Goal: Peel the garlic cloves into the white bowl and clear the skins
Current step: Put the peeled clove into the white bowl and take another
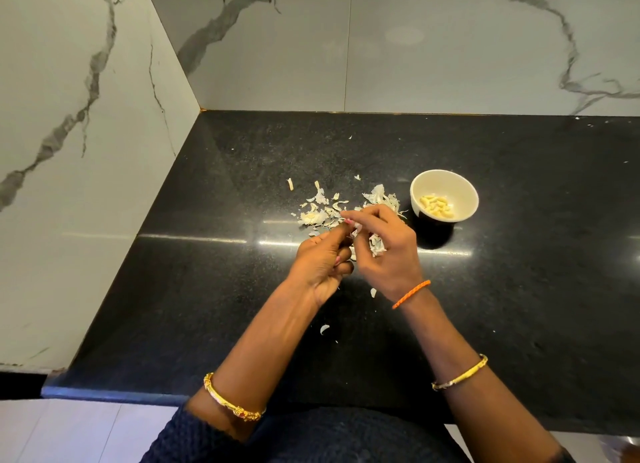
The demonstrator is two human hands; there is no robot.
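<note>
Since the clove (354, 232) is small, light and papery-skinned, both grips, left hand (320, 265) and right hand (384, 251), pinch it by its ends, with the white bowl (444, 196) to the right.

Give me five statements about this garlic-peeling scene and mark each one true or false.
1. The white bowl holds peeled cloves. True.
2. The bowl stands to the left of the skin pile. False: it stands to the right.
3. Both hands, left hand and right hand, work on a garlic piece above the black counter. True.
4. The skins are already cleared away. False: they lie scattered on the counter.
5. An orange band circles the left wrist. False: it is on the right wrist.
</note>
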